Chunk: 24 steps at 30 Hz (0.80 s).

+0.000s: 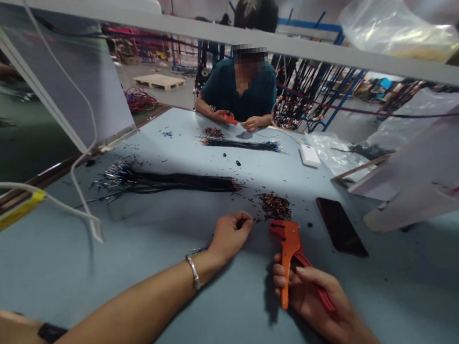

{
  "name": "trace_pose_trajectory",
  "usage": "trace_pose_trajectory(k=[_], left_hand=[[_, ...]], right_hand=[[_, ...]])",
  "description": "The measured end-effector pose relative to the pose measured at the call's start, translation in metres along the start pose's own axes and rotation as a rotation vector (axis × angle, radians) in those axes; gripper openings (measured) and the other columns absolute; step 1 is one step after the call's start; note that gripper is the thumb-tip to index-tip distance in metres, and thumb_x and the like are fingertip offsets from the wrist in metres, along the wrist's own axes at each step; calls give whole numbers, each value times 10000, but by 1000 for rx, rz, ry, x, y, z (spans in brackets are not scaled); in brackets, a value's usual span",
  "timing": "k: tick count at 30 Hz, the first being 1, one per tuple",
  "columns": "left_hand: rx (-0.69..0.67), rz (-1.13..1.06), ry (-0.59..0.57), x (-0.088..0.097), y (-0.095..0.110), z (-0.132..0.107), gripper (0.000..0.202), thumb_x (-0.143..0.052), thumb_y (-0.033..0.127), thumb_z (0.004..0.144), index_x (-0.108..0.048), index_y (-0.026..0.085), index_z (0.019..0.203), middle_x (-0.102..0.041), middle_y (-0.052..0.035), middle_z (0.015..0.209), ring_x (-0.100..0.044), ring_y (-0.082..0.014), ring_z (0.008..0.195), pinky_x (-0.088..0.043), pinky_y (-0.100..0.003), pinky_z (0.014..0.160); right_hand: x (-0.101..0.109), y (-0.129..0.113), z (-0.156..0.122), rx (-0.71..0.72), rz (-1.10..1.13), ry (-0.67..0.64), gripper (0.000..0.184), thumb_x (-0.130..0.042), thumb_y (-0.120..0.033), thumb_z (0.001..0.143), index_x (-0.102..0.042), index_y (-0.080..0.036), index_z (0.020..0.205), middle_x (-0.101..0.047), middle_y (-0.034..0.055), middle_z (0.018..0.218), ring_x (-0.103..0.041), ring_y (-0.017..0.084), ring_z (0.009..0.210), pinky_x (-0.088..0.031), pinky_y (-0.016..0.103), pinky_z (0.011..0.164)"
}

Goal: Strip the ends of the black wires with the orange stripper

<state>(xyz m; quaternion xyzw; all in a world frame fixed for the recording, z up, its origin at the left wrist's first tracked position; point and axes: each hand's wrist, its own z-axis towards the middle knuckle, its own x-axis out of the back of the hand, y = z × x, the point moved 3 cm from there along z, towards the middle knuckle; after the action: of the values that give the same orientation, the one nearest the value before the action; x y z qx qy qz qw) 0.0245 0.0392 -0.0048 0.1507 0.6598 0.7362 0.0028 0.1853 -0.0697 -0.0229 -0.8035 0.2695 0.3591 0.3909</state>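
My right hand (314,293) grips an orange and red wire stripper (289,242) by its spread handles, with the jaws pointing away from me. To its left, my left hand (231,234) is closed in a pinch on a thin wire, most of it hidden by the hand. A dark tip pokes out at the fingertips, and a blue end (198,249) shows by the wrist. Just beyond the stripper's jaws lies a pile of small dark and copper-coloured scraps (274,205). A long bundle of black wires (181,181) with blue-ended tips stretches across the table behind my left hand.
A dark phone (341,227) lies right of the stripper. Across the table (159,243), a person (242,92) holds a red tool near a second wire bundle (243,143). White cable (91,217) hangs at left. A white box (309,155) and plastic bags (336,148) sit at right.
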Motion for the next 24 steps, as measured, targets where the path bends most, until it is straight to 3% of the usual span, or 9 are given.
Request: trace_pose_trajectory(k=[24], left_hand=[[2, -7, -4, 0, -2, 2, 234, -513, 340, 752, -614, 137, 696, -518, 21, 587, -430, -114, 583, -335, -219, 558]], right_hand=[[-2, 3, 1, 29, 16, -37, 293, -708, -152, 685, -681, -86, 969, -659, 65, 849, -616, 164, 768, -464, 298, 781]])
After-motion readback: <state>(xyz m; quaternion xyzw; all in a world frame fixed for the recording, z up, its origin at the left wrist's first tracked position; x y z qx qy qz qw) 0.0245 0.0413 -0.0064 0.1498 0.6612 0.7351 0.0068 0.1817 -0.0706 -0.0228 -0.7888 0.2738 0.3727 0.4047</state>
